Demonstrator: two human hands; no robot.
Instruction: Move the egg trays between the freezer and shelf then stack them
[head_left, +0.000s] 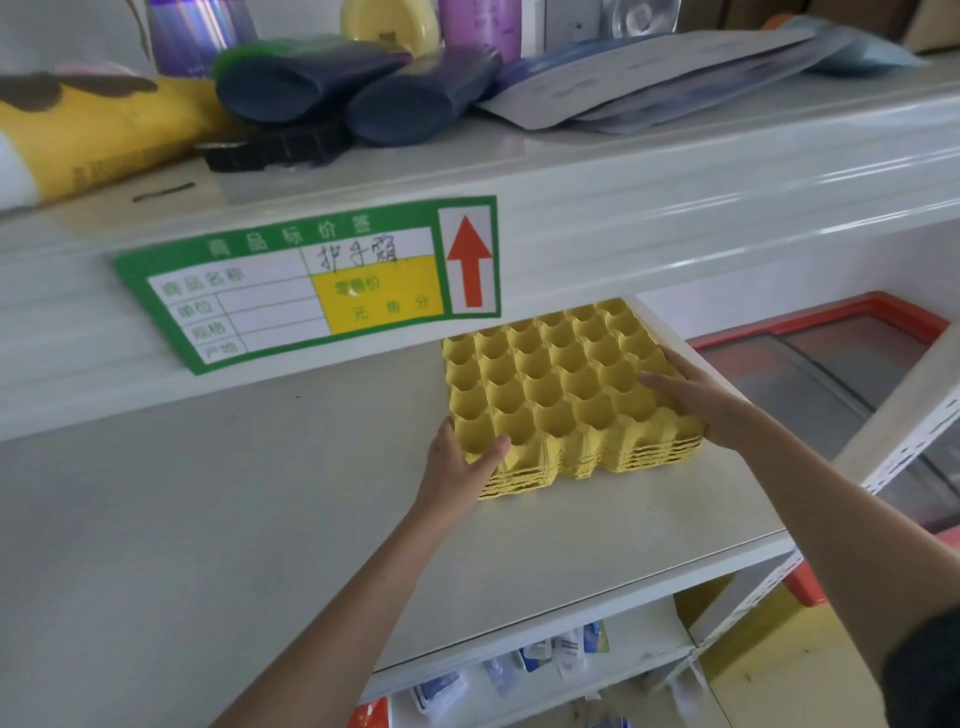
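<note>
Several yellow egg trays sit nested in one stack on the white shelf, toward its right end and partly tucked under the shelf board above, and both hands are on it. The left hand clasps the near left corner with the thumb hooked over the top tray's rim and the fingers out of sight beneath or beside the stack; the right hand lies along the right edge with fingers spread flat across the cups. Whether the stack rests on the shelf or is just lifted I cannot tell. To handle it well, I judge the hands should hold opposite sides low enough to catch the bottom tray, keep the stack level so the layers stay nested, and slide it straight toward the person before raising it, since the upper board with its green price label hangs close over the far half. The freezer, red-rimmed with a glass lid, stands just right of the shelf end, beyond the perforated upright that the stack must pass around. Dark rolled bags and a yellow sack lie on the upper board, well clear.
</note>
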